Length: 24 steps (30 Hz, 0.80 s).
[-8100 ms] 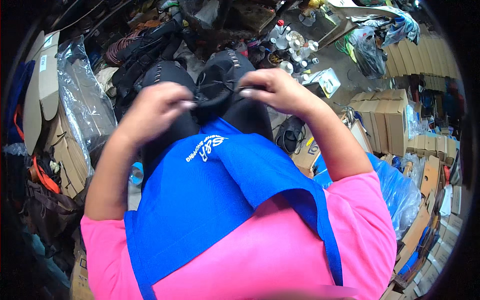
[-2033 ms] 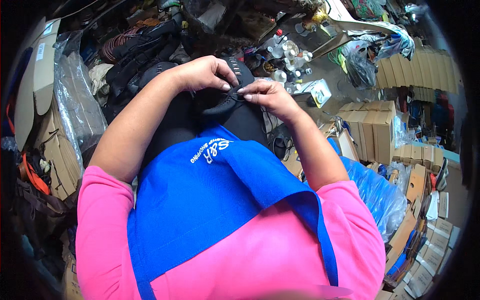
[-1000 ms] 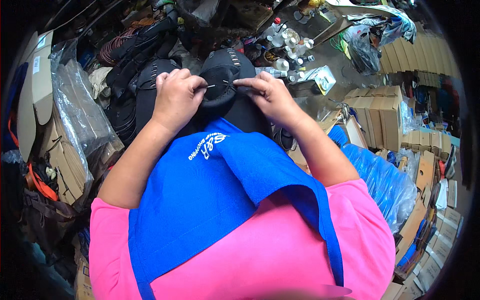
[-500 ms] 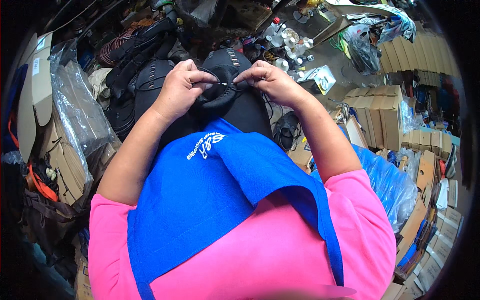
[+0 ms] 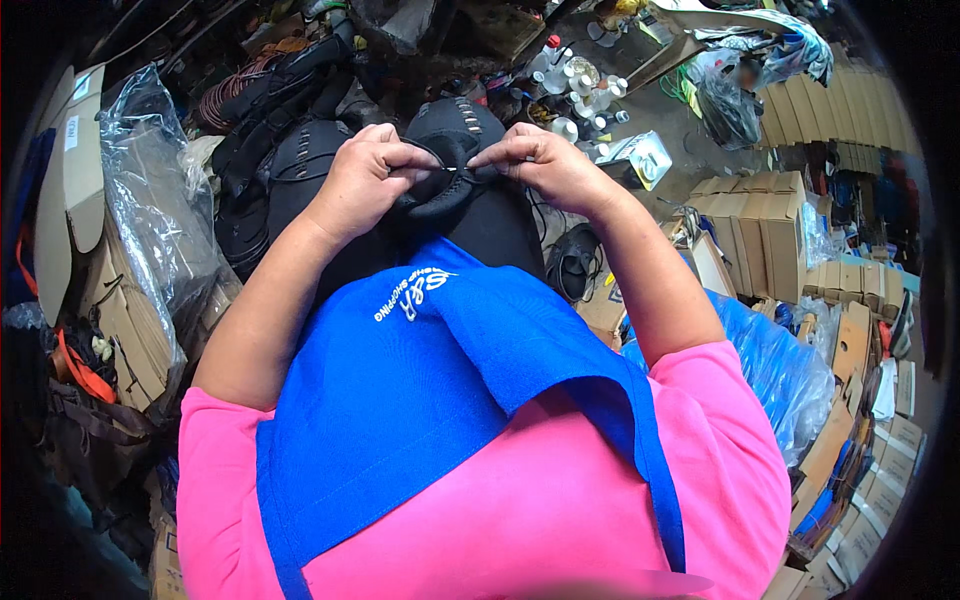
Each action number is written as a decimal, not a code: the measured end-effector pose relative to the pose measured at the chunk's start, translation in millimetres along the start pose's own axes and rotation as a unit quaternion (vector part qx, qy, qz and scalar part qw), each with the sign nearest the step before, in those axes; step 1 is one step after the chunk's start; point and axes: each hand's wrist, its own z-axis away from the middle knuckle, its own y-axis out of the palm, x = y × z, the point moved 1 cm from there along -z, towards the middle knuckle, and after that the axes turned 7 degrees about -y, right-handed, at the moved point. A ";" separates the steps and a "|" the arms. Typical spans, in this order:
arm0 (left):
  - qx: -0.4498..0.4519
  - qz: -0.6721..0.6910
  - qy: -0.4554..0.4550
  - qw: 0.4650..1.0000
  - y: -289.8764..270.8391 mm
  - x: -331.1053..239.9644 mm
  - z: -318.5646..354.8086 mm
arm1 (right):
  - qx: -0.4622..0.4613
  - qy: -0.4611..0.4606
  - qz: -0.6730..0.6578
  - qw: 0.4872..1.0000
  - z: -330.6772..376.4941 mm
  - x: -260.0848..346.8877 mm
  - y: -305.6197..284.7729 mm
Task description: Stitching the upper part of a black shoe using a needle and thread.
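A black, soft shoe-like piece [image 5: 440, 203] with a stitched rim rests on my lap, between my black-trousered knees. My left hand [image 5: 372, 178] is closed in a pinch at its left side, holding a black lace [image 5: 432, 152] that loops over the fingers. A small pale, shiny tip [image 5: 451, 169] shows in the gap between both hands, over the piece. From the other side my right hand [image 5: 535, 165] pinches with thumb and forefinger close to that tip. What lies between those right fingertips is too small to tell.
Several bottles [image 5: 585, 90] stand beyond my right hand, near a white container [image 5: 640, 158]. A black shoe [image 5: 574, 262] lies right of my lap. Cardboard boxes [image 5: 750, 225] are stacked at right; clear plastic wrap [image 5: 160, 200] and cardboard crowd the left. Black goods [image 5: 260, 150] are heaped beside my left knee.
Both hands keep nearly the same pinch over the black piece. The pale tip between them shows slightly longer, and the left fingers have shifted a little.
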 end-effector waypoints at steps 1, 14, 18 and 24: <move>0.000 -0.023 0.010 1.000 0.0 -1.1 -0.6 | 0.000 0.000 0.000 1.000 0.1 -0.5 -0.2; 0.061 -0.044 0.093 0.993 -15.7 -15.9 -9.8 | 0.006 0.006 -0.032 0.999 4.0 0.7 2.1; 0.064 0.090 -0.117 0.987 -14.2 -17.3 -0.4 | -0.028 0.084 -0.137 0.987 5.6 -3.0 10.6; -0.013 0.025 -0.014 1.000 -7.1 -10.1 7.5 | -0.022 0.081 -0.184 0.979 7.1 -3.8 11.7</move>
